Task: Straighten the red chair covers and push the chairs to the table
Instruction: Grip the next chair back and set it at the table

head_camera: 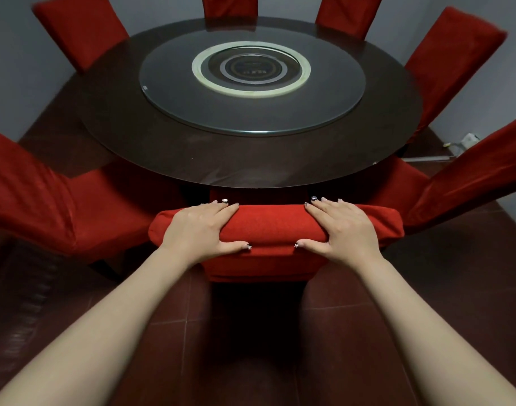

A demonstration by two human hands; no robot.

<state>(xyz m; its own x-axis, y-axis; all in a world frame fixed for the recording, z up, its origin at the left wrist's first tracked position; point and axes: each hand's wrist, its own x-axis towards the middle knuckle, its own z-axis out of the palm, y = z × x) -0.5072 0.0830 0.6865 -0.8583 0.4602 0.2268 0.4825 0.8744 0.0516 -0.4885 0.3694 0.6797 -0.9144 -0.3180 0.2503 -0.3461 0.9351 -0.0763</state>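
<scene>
Directly in front of me stands a chair in a red cover, its seat tucked under the near edge of the round dark table. My left hand grips the top of its backrest on the left, fingers over the far side and thumb on the near side. My right hand grips the top on the right in the same way. The cover lies smooth between my hands.
Several more red-covered chairs ring the table, such as one at the near left and one at the near right. A glass turntable sits on the table's middle. Dark red floor tiles lie below me; grey walls surround.
</scene>
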